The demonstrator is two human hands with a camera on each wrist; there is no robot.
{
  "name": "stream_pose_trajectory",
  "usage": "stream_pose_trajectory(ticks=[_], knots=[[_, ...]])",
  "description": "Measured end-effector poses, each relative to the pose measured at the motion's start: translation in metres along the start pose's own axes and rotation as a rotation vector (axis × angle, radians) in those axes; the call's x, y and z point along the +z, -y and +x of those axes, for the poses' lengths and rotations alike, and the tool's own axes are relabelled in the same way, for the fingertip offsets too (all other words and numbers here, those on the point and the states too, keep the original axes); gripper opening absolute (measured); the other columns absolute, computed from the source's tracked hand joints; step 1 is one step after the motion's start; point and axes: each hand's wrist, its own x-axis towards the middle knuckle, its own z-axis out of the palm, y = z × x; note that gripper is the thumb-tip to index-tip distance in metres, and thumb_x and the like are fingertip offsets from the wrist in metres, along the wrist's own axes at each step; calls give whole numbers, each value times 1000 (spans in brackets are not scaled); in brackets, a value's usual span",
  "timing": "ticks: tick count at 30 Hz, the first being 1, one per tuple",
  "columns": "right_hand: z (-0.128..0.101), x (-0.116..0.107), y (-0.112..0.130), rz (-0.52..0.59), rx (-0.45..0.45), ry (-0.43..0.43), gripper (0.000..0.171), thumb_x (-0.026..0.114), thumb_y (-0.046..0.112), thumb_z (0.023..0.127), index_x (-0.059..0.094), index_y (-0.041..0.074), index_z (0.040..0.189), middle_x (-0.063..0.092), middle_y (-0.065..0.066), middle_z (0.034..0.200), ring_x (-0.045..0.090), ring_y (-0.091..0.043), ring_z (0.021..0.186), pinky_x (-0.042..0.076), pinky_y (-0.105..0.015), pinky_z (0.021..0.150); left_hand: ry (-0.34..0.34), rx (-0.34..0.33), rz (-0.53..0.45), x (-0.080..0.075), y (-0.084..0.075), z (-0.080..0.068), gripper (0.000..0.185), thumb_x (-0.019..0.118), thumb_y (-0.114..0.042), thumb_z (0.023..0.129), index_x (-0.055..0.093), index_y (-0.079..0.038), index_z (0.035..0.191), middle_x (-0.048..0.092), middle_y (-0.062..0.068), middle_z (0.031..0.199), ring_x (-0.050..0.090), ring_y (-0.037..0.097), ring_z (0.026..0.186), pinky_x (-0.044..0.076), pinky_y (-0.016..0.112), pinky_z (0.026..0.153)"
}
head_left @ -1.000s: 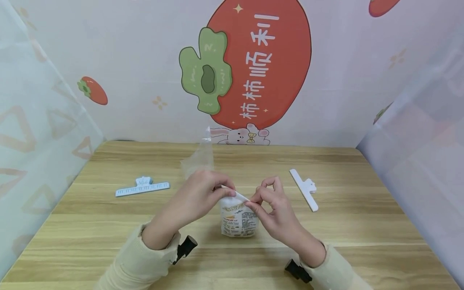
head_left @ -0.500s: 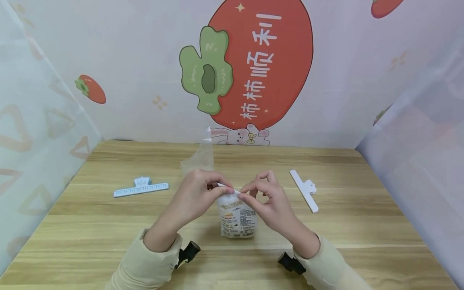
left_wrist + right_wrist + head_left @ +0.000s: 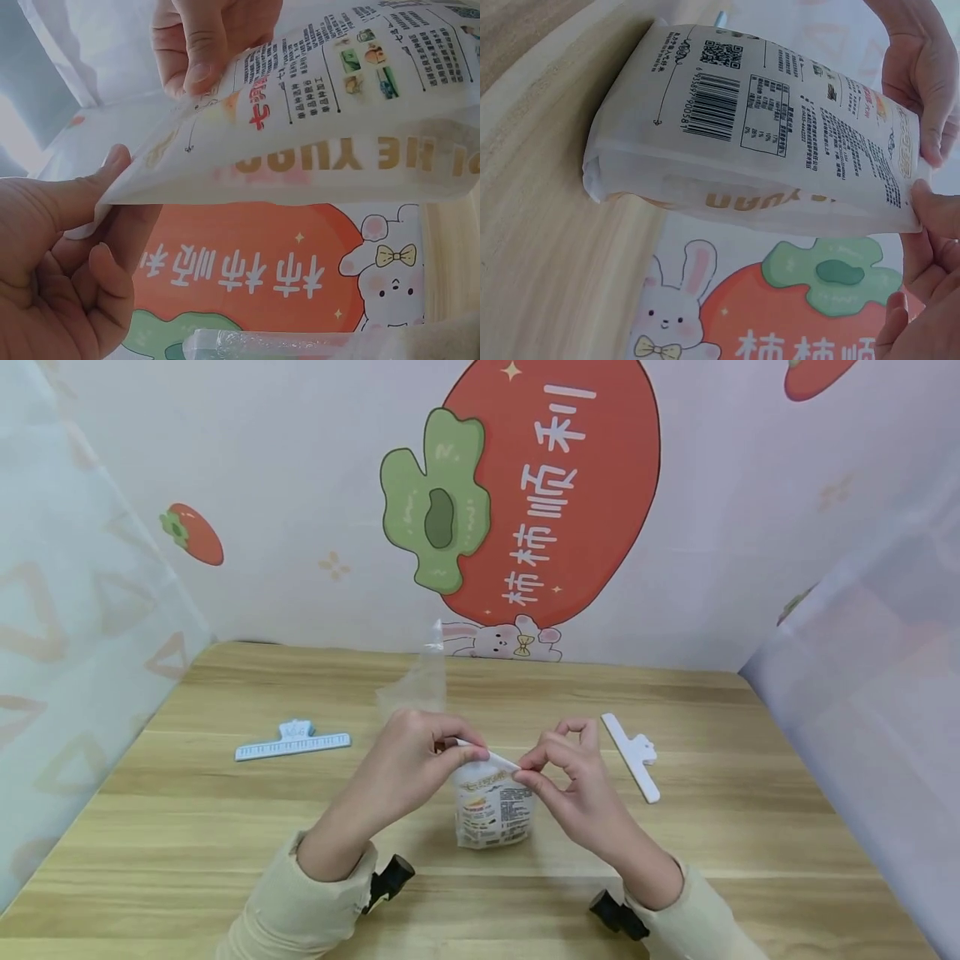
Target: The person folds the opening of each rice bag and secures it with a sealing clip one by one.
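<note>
A small white printed bag (image 3: 491, 810) stands on the wooden table (image 3: 225, 827) near the front middle. My left hand (image 3: 450, 752) pinches the left end of its flattened top edge. My right hand (image 3: 543, 767) pinches the right end of that edge with thumb and forefinger. In the left wrist view the bag (image 3: 337, 112) fills the top, with my left hand (image 3: 90, 217) at its corner and my right hand (image 3: 199, 52) above. In the right wrist view the bag (image 3: 765, 142) shows its barcode side, with my right hand (image 3: 930, 217) on its near corner.
A light blue sealing clip (image 3: 292, 745) lies on the left of the table. A white clip (image 3: 632, 766) lies to the right of my right hand. A clear plastic bag (image 3: 420, 681) stands just behind my left hand. Printed curtains close in three sides.
My right hand's pinch slid a little left along the bag's top edge, then back right. My left hand kept its hold. The bag stayed in place.
</note>
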Motion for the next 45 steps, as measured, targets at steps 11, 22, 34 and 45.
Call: stream_pose_trajectory(ticks=[11, 22, 34, 45], knots=[[-4, -1, -4, -92, -122, -37, 13, 77, 13, 86, 65, 12, 80, 61, 6, 73, 37, -23, 99, 26, -34, 91, 123, 20, 21, -1, 2, 1, 9, 76, -14, 88, 79, -10, 95, 75, -3, 80, 51, 3, 62, 48, 20, 59], [-3, -2, -13, -81, -274, -51, 25, 63, 31, 97, 69, 8, 88, 61, 4, 76, 42, -24, 94, 23, -34, 97, 129, 242, 16, -3, 12, 3, 11, 77, -7, 85, 80, -9, 96, 78, 1, 90, 56, -2, 64, 47, 16, 56], [-4, 1, -19, 11, -271, -61, 20, 65, 26, 97, 63, 13, 82, 62, 5, 77, 52, -15, 87, 24, -36, 97, 149, 387, -61, -5, 21, 6, 15, 79, -2, 82, 79, -5, 96, 78, 3, 89, 61, -1, 67, 46, 14, 53], [-15, -16, -22, 112, 3, 98, 44, 83, -3, 73, 67, 14, 109, 68, -1, 106, 44, -15, 108, 37, -28, 93, 185, 432, -70, -6, 25, 8, 15, 77, 2, 82, 78, -4, 96, 78, 4, 89, 61, -1, 66, 43, 13, 51]])
